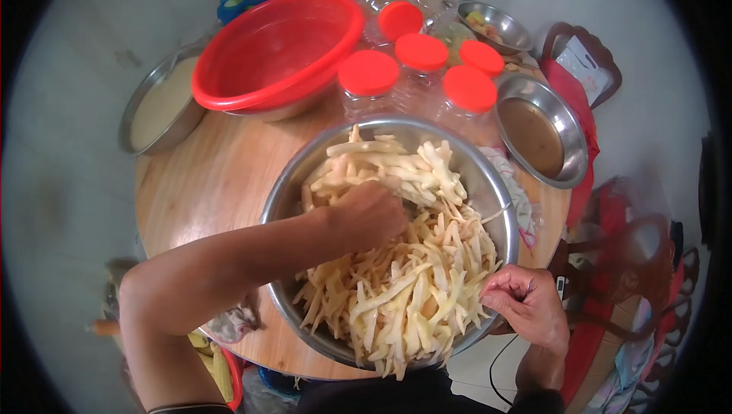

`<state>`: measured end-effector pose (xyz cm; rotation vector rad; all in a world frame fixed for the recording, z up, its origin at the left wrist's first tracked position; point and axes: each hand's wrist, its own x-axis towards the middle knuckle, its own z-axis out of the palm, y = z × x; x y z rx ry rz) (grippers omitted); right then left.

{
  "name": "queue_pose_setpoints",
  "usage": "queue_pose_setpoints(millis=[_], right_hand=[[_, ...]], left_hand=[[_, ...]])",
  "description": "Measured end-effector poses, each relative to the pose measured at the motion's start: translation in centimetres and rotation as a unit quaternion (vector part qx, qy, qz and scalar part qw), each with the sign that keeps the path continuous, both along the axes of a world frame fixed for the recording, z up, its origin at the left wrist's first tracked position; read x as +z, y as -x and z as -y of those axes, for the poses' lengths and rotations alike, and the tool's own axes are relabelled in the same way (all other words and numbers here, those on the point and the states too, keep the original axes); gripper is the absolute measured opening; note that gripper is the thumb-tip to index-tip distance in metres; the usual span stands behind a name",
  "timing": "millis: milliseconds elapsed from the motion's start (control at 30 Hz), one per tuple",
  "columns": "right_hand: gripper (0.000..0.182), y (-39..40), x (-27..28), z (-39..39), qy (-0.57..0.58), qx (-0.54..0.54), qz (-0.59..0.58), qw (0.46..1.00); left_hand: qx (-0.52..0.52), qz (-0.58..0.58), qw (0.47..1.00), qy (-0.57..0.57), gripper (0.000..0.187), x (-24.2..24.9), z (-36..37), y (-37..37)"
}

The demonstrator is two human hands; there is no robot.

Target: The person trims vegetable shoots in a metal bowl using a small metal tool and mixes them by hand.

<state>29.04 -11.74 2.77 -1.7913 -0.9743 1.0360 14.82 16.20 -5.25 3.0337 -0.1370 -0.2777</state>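
A large steel bowl [509, 185] stands at the table's near edge, heaped with long pale-yellow vegetable strips [412, 300]. Thicker, whole-looking pale pieces [381, 166] lie at the bowl's far side. My left hand [370, 216] reaches across the bowl, closed like a fist and pressed down among the pieces; its fingertips are hidden beneath it. Over the bowl's right rim is my right hand [528, 303], fingers curled and thumb pressed in, right at the ends of some strips. I cannot make out what lies between its fingers.
Behind the bowl stand a red basin [221, 101] and several clear jars with red lids [368, 73]. A steel bowl of brown liquid [537, 139] sits at right, a pan of whitish liquid [164, 105] at left. Wooden chairs [625, 277] flank the round table [206, 178].
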Motion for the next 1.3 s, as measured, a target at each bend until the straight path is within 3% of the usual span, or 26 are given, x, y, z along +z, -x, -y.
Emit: queue_pose_setpoints(millis=[33, 100, 233, 300, 500, 633, 700, 833, 900, 1033, 1133, 1200, 1300], right_hand=[[0.006, 0.0, 0.1, 0.0, 0.001, -0.003, 0.000, 1.000], [0.006, 0.1, 0.3, 0.1, 0.011, -0.012, 0.000, 1.000], [0.007, -0.2, 0.3, 0.4, 0.008, -0.020, -0.004, 1.000], [0.008, -0.2, 0.4, 0.3, 0.004, -0.014, -0.001, 1.000], [0.008, -0.5, 0.1, 0.3, 0.020, -0.002, 0.007, 1.000], [0.007, -0.5, 0.2, 0.4, 0.005, 0.005, 0.001, 1.000], [0.007, -0.5, 0.2, 0.4, -0.001, 0.002, -0.003, 1.000], [0.007, -0.5, -0.3, 0.5, -0.016, -0.019, -0.015, 1.000], [0.007, -0.6, -0.4, 0.5, -0.008, -0.012, -0.012, 1.000], [0.008, -0.2, 0.6, 0.3, 0.006, 0.002, 0.003, 1.000], [0.008, -0.3, 0.5, 0.5, 0.017, 0.010, 0.012, 1.000], [0.008, -0.3, 0.3, 0.6, 0.015, 0.001, 0.010, 1.000], [0.004, -0.3, 0.4, 0.4, 0.023, 0.009, 0.009, 1.000]], left_hand=[[-0.003, 0.000, 1.000, 0.001, 0.011, -0.6, 0.4, -0.2], [-0.013, -0.065, 0.992, -0.103, 0.013, -0.4, 1.3, -0.3], [-0.052, -0.112, 0.986, -0.111, 0.011, 0.1, 1.2, -0.5], [-0.088, 0.015, 0.989, -0.118, 0.009, -0.9, 0.7, 0.9], [-0.077, 0.070, 0.977, -0.184, 0.011, -0.3, 1.4, 2.5], [-0.079, 0.029, 0.982, -0.170, 0.013, -0.3, 0.4, 2.9], [-0.051, 0.085, 0.986, -0.131, 0.013, 0.4, -0.3, 3.9], [-0.028, 0.083, 0.986, -0.141, 0.013, 2.3, -0.1, 5.2], [0.043, 0.016, 0.991, -0.129, 0.012, 2.5, 1.2, 4.6], [0.046, -0.009, 0.994, -0.101, 0.013, -0.5, 1.2, 3.0], [0.049, 0.009, 0.994, -0.102, 0.024, -0.7, 1.3, 2.6], [0.029, 0.094, 0.993, -0.070, 0.039, -0.2, 1.5, 2.8], [0.036, 0.097, 0.993, -0.052, 0.030, -1.2, 1.2, 2.0]])
